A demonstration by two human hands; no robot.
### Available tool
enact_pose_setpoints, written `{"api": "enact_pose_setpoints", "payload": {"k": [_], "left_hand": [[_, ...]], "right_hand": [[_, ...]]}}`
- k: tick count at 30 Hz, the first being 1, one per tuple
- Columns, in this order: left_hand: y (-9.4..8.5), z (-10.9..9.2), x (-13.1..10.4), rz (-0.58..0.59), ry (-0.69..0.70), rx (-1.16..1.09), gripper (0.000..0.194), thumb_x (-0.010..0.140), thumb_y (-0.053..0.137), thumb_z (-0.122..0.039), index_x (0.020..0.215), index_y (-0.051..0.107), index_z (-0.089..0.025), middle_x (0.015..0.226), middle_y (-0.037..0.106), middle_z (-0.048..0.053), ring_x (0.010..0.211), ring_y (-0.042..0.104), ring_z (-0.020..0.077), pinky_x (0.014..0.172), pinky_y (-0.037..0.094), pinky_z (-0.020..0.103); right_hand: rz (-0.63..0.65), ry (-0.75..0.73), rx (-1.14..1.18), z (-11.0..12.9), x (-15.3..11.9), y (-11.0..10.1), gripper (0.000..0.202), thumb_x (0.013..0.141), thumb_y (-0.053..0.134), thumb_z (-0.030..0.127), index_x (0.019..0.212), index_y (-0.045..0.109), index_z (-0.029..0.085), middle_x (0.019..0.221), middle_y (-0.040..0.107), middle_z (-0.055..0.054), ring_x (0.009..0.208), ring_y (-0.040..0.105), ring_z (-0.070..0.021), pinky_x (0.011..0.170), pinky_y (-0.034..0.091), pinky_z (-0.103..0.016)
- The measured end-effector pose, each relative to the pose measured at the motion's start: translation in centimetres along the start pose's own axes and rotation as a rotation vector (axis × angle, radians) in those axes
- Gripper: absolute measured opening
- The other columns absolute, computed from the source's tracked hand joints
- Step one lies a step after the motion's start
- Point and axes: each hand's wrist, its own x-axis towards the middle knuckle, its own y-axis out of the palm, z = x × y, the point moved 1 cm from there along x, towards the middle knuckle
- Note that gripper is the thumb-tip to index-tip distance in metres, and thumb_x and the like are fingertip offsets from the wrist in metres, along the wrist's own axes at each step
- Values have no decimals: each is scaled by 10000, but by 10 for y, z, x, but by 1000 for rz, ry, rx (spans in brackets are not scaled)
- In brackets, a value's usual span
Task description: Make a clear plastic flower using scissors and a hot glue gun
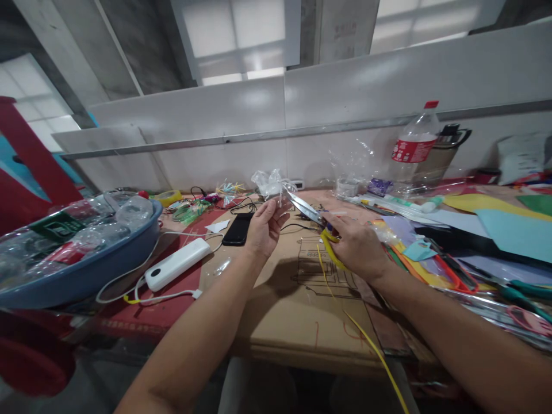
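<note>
My left hand (267,227) is closed, pinching the lower end of a crinkled clear plastic piece (269,183) with flared, petal-like strips. In my right hand (356,244) is a pair of scissors (304,207), its fingers wrapped in the yellow handles. The steel blades point up and left toward the plastic, close to my left fingertips. Whether they touch the plastic, I cannot tell. A thin yellow cord (366,336) runs from near the scissors down past the table's front edge.
Left stands a blue basin (129,259) of plastic bottles, beside a white power bank (177,264) with cable and a black phone (237,229). A large bottle (414,146) and a flask (446,146) stand back right. Coloured sheets (513,233) and green-handled pliers (524,296) lie right.
</note>
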Motion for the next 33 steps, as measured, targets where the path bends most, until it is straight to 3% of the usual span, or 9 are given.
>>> {"api": "enact_pose_setpoints", "payload": {"k": [8,16,23,28,33], "left_hand": [[0,7,-4,-20,14,-5,179,781,773,-170,927,679,-210,921,779,-7,844,753,140,677,534,214],[4,10,-6,41,58,68,273,634,826,-65,834,670,-167,843,744,-15,770,713,109,735,527,219],[4,5,-7,90,25,28,193,846,709,-351,968,695,-201,966,774,35,840,738,167,711,544,267],[0,7,-4,29,42,35,154,826,737,-275,959,714,-199,1071,775,32,891,731,143,686,530,227],[2,9,-7,18,17,38,190,803,765,-243,983,715,-211,1032,779,14,862,723,124,689,511,216]], "right_hand": [[1,15,9,3,-2,1,459,888,575,275,1336,652,211,1169,746,-104,1013,679,-291,842,471,-378],[-5,10,-26,5,-2,-1,465,917,554,322,1360,648,215,1162,750,-100,937,688,-267,729,432,-343],[26,20,-45,5,-2,-2,484,909,567,349,1370,643,222,1199,739,-114,936,684,-271,727,433,-343],[33,27,-58,7,-2,-3,477,909,582,360,1362,650,226,1215,736,-113,926,688,-275,731,426,-353],[34,29,-50,5,-2,-2,482,906,571,316,1371,644,216,1189,742,-114,963,686,-281,742,436,-351]]}}
